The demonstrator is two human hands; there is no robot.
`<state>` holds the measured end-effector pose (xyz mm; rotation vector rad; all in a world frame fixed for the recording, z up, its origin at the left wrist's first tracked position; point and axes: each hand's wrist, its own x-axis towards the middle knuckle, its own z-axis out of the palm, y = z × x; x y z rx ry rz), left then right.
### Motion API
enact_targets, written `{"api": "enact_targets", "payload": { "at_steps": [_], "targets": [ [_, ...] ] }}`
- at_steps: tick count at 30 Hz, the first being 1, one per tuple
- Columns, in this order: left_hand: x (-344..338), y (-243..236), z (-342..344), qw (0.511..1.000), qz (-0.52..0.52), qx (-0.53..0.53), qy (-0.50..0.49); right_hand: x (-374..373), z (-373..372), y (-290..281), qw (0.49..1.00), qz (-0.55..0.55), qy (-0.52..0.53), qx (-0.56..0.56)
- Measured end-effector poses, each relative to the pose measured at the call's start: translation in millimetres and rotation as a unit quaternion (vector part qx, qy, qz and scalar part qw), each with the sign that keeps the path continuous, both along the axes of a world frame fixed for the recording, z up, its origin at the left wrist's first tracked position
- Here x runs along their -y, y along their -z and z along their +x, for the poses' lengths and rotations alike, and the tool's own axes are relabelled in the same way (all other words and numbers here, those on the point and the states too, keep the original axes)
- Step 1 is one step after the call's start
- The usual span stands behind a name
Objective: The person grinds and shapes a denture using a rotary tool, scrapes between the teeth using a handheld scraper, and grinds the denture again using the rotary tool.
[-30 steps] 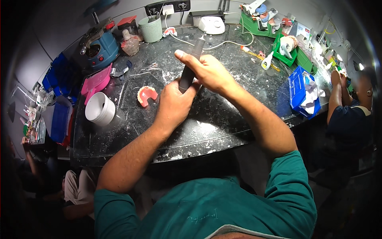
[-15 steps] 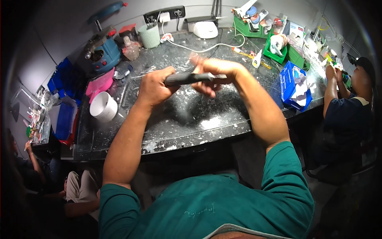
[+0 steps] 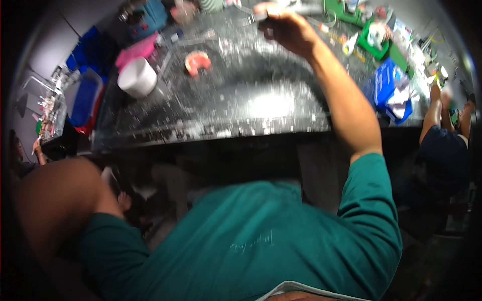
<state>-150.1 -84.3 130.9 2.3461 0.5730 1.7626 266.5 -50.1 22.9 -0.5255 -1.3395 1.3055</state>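
My right hand (image 3: 288, 32) is raised over the far part of the bench, near the top edge of the view. Its fingers are curled together, and a small dark and pale thing shows at the tips, too blurred to name. My left arm (image 3: 60, 200) is bent out to the left side and smeared by motion; its hand lies outside the picture. On the bench, left of the middle, rests a denture (image 3: 197, 62) with a pink base and pale teeth along its rim. Neither hand touches it.
A white cup (image 3: 136, 78) and a pink tray (image 3: 136, 50) stand at the left. Blue machine (image 3: 145, 20) sits behind them. A blue bin (image 3: 386, 83) with papers and a green bin (image 3: 374, 40) are at the right. Beyond them a co-worker (image 3: 444, 135) sits.
My left hand, which held a black tool over the bench, has swung left and down out of view. My right hand has moved up and away. The denture now shows on the bench.
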Motion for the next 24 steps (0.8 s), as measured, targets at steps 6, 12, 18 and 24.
{"api": "enact_targets", "payload": {
  "at_steps": [6, 12, 18, 24],
  "targets": [
    [36.3, 220.1, -120.0, 0.881, -0.336, -0.296, -0.155, -6.2, 26.8, 28.9, 0.994, -0.002, 0.084, 0.065],
    [64.7, 295.9, -206.1, 0.701, -0.508, -0.459, -0.197, 0.1, 6.6, 41.6, 0.993, 0.012, 0.116, 0.033],
    [50.3, 139.9, -108.3, 0.767, -0.348, -0.527, -0.115, 16.2, 5.1, 19.8, 0.958, 0.107, 0.252, 0.085],
    [-65.2, 89.7, 127.1, 0.919, -0.178, -0.329, 0.124, 3.7, -3.0, 30.0, 0.882, 0.214, 0.389, 0.157]
  ]
}}
